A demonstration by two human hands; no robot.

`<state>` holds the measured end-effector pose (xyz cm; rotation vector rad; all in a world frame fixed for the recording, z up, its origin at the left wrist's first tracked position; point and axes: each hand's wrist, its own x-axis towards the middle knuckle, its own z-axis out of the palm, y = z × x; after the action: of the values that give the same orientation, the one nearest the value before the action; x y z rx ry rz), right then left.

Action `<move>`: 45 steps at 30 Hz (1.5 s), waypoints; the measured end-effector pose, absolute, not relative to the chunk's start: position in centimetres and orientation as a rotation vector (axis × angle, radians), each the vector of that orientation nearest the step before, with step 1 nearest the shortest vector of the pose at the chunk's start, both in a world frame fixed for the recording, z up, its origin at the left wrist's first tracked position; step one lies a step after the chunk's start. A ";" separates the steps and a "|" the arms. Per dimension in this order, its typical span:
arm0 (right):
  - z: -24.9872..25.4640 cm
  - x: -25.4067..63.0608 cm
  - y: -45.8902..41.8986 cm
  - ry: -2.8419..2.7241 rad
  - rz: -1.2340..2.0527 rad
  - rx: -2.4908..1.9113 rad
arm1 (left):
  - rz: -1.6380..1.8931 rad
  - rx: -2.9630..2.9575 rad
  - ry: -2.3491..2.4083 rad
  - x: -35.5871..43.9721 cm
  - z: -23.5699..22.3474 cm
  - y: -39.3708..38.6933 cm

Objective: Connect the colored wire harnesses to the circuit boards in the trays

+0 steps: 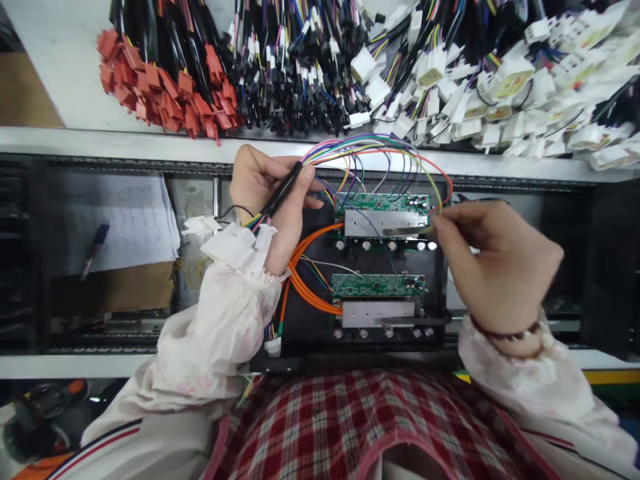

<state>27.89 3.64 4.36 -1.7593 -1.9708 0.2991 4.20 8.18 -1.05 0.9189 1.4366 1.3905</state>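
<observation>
My left hand (280, 207) is closed around the black-sleeved part of a wire harness (283, 190). White connectors (237, 243) on the harness hang over my left wrist. Its coloured wires arch to the right above the upper green circuit board (383, 202). Between the thumb and fingers of my right hand (493, 257) is a yellow-green wire (438, 190), pinched by the board's right end. A red wire (450, 183) loops close by. Below lies a second circuit board (379, 287). Each board carries a grey metal plate, and thick orange cables (307, 293) run to both from the left.
Bundles of harnesses with red connectors (167, 93), black connectors (295, 87) and white connectors (505, 87) lie along the back. On the left are written papers (135, 227) and a pen (95, 250). A metal rail (65, 140) crosses behind the black fixture (310, 340).
</observation>
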 end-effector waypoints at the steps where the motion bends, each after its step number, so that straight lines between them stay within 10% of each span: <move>1: 4.0 28.0 4.6 -1.959 0.271 -1.759 | 1.438 0.916 1.461 4.2 -1.3 8.3; 45: 3.7 27.5 1.3 -2.262 0.320 -1.760 | 1.378 1.015 1.489 3.4 -2.9 8.6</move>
<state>27.50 1.26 3.65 -1.7604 -2.2620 0.3202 3.45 8.64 -2.94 1.0155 1.4886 1.3779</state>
